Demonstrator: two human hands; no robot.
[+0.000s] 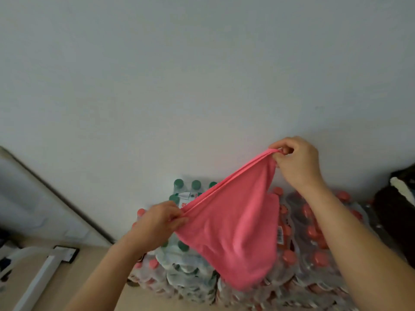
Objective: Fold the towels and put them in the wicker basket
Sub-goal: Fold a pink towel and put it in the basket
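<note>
**While stretched between two hands, pink towel held slantwise in mid-air**

Though partly masked by bunched cloth, fingertips of right hand (297, 161) pinched shut on upper corner of pink towel (233, 232), thumb and forefinger closed over the doubled hem; remaining fingers curled, tips hard to make out. Lower and to the left, left hand (158, 221) likewise clenched on opposite corner, knuckles up, fingertips buried in gathered fabric and not separately visible.

Between the two grips, top edge pulled taut, running on a diagonal from lower left up to upper right; long axis along that line. Below it, rest of towel sagging in a loose pouch, apparently doubled over, though number of layers cannot be told. Bottom fold hanging free above packs of bottles, clear of the floor.

Behind and beneath, shrink-wrapped packs of bottles (190, 272) stacked against white wall (202, 75): green caps at centre, red caps to the right, much of both hidden by towel and forearms. Labels blurred, unreadable. Dark object (397, 209) at right edge cut off by frame, kind unclear. White frame piece (42, 277) at lower left, also cropped. Both forearms running out of frame at bottom. Whole view soft with motion blur.
</note>
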